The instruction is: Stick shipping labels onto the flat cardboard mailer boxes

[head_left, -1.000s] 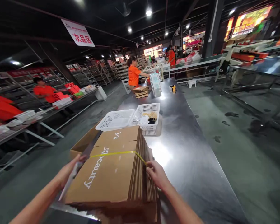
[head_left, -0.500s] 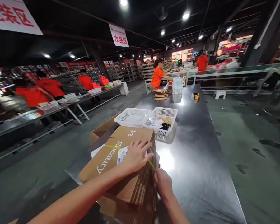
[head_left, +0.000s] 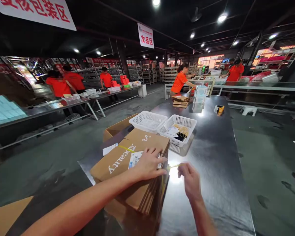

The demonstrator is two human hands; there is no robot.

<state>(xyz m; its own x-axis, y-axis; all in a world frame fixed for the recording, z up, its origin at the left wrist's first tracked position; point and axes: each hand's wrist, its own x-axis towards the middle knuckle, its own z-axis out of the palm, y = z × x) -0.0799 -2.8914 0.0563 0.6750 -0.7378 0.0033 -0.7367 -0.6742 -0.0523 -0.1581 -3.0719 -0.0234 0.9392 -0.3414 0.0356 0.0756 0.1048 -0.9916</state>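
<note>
A bundle of flat cardboard boxes [head_left: 135,170] printed with white lettering sits at the near end of a long shiny metal table [head_left: 211,170]. A thin yellow strap [head_left: 172,166] runs across the bundle. The left hand [head_left: 148,163] lies flat and open on top of the stack, fingers spread over a white label [head_left: 135,159]. The right hand [head_left: 190,180], just beside the stack, pinches the strap's loose end and holds it out sideways. Beyond the stack stand two white plastic baskets [head_left: 148,120], one holding small items. Workers in orange shirts [head_left: 180,82] stand at tables farther off.
</note>
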